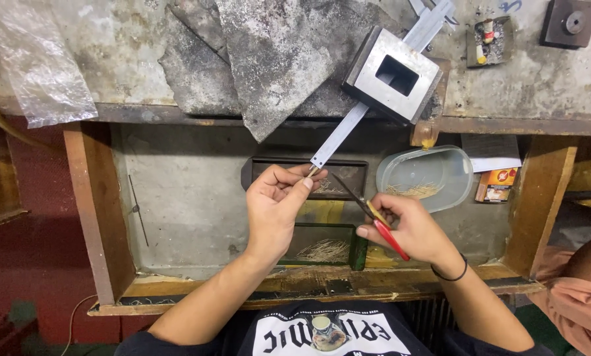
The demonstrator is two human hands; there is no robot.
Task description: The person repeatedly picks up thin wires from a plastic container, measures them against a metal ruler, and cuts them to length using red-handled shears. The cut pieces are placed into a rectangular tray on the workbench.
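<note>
Two bare hands work over a shallow wooden tray [97, 217] set below the edge of a worn grey tabletop [124, 59]. Taking the tray as the landmark: the left hand [279, 204] is raised above its middle, fingers [294, 179] curled and pressed together at the tips, pinching a small brass-coloured piece [314, 171] that pokes out toward the tray's back wall. The right hand [411, 227] hovers over the tray's right half, its fingers closed around a pair of pliers with red and yellow handles [382, 224]; the dark tips of the tool point up and left toward the pinched piece, stopping just short of it. A dark band sits on that wrist.

Under the left hand, near the tray's front edge, lies a small dark green box [328, 247] holding a heap of fine pale wires. Toward the back wall lies a dark rectangular tray [348, 178] with more thin strands. At the tray's back right corner rests a clear plastic tub [430, 175] with a few straw-like bits in it, and an orange packet [496, 184] stands just beside it.

Above the tray, on the tabletop, a square steel block with a rectangular hole [391, 76] sits on a long metal ruler [348, 128] that slants down over the tray's back edge. A crumpled clear plastic bag [35, 66] lies far to the left.
</note>
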